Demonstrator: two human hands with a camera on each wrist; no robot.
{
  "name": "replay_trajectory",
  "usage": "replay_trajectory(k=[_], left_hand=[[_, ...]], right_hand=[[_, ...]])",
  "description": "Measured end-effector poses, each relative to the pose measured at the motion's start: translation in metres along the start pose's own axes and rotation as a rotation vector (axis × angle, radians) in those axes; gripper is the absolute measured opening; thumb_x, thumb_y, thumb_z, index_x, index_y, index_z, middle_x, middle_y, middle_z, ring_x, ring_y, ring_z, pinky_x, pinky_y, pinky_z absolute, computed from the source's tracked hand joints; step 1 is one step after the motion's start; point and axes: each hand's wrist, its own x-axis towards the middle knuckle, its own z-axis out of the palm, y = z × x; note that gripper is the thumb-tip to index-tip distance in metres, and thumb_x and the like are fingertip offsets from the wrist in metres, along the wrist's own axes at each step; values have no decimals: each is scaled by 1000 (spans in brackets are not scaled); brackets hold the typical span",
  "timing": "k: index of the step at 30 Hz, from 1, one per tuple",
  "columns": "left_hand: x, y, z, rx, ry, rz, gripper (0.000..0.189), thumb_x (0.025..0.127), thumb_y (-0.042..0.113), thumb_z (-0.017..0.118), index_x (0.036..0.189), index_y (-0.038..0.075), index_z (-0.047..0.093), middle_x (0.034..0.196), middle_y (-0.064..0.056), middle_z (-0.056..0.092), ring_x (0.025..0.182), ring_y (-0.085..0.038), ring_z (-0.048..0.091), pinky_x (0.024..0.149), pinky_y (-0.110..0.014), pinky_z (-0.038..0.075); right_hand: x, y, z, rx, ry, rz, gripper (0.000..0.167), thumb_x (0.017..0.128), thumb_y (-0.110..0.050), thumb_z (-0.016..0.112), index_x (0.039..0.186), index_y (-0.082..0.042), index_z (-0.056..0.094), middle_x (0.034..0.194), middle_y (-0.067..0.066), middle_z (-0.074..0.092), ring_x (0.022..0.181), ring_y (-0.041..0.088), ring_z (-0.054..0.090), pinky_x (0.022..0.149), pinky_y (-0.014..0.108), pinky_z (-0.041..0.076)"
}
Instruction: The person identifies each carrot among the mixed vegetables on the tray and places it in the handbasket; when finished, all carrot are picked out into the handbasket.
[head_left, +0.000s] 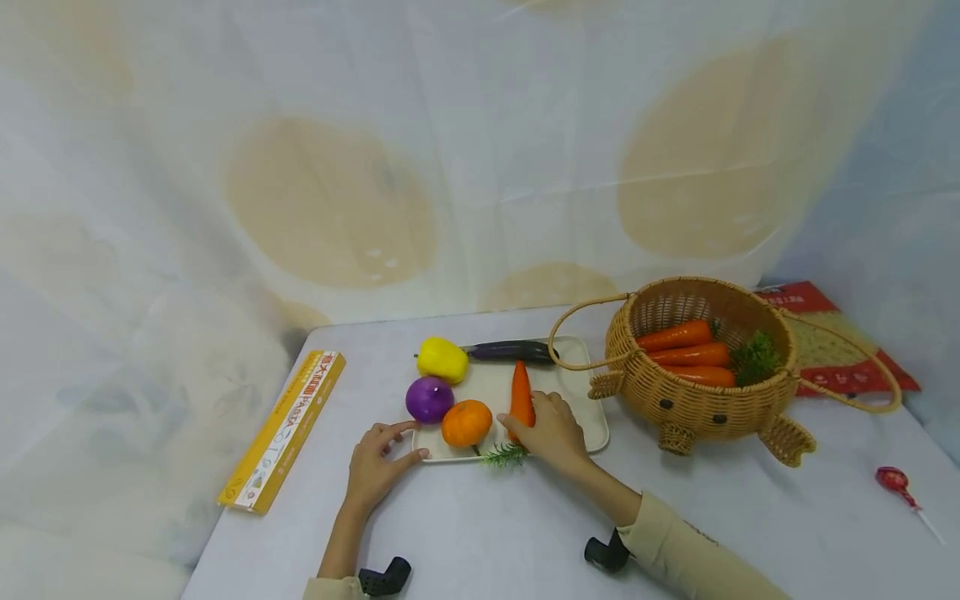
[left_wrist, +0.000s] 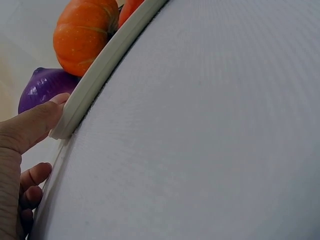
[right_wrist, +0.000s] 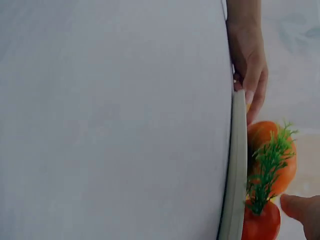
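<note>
A cream tray (head_left: 570, 392) carries a yellow bell pepper (head_left: 442, 361), a dark eggplant (head_left: 512, 352), a purple onion-like vegetable (head_left: 430, 400), a small orange pumpkin (head_left: 467, 423) and a carrot (head_left: 521, 387). My left hand (head_left: 375, 467) holds the tray's front left corner; in the left wrist view its thumb (left_wrist: 42, 117) lies on the rim, other fingers curled beside it. My right hand (head_left: 553, 429) grips the carrot's lower part, thumb on its left and fingers on its right. The carrot's green top (right_wrist: 270, 167) reaches toward the front rim, beside the pumpkin.
Right of the tray stands a wicker basket (head_left: 637, 408) with several carrots (head_left: 690, 354) inside; its left handle overlaps the tray's corner. Behind it lies a red package (head_left: 862, 358). A yellow pasta box (head_left: 285, 429) lies at left, a red lollipop (head_left: 892, 478) at far right.
</note>
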Motion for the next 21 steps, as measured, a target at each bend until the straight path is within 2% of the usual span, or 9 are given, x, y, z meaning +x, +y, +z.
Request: replay_trajectory(k=[3, 9, 12, 16, 21], left_hand=[[0, 1, 0, -1, 2, -8, 45, 74, 44, 85, 117, 36, 72, 93, 4, 58, 83, -15, 47, 75, -32, 34], [0, 3, -1, 0, -1, -22, 45, 75, 44, 84, 117, 35, 72, 94, 3, 58, 83, -16, 46, 75, -33, 33], [0, 4, -2, -2, -2, -21, 44, 75, 44, 84, 117, 35, 72, 94, 2, 58, 84, -16, 47, 76, -33, 33], [0, 4, -1, 0, -6, -24, 45, 75, 44, 84, 117, 35, 72, 94, 2, 58, 84, -16, 47, 76, -33, 34], [0, 4, -2, 2, -11, -22, 45, 75, 44, 84, 117, 35, 72, 94, 2, 59, 84, -16, 47, 76, -33, 34]], right_hand=[[-2, -2, 4, -21, 13, -21, 69, 83, -50, 74, 132, -4, 60, 101, 12, 58, 89, 24, 53, 62, 38, 45], [-4, -1, 2, -45, 58, -63, 57, 80, -33, 78, 126, -4, 62, 101, 12, 62, 92, 27, 58, 65, 45, 50], [-4, 2, 0, -38, 65, -76, 54, 79, -29, 78, 126, -5, 63, 101, 12, 63, 89, 26, 59, 65, 43, 49], [-4, 9, -5, 19, 63, -99, 52, 76, -21, 78, 124, -5, 64, 102, 13, 63, 83, 24, 58, 64, 36, 46], [-6, 15, -17, 132, 54, -118, 49, 76, -13, 79, 123, -4, 66, 109, 13, 64, 92, 26, 60, 77, 40, 46]])
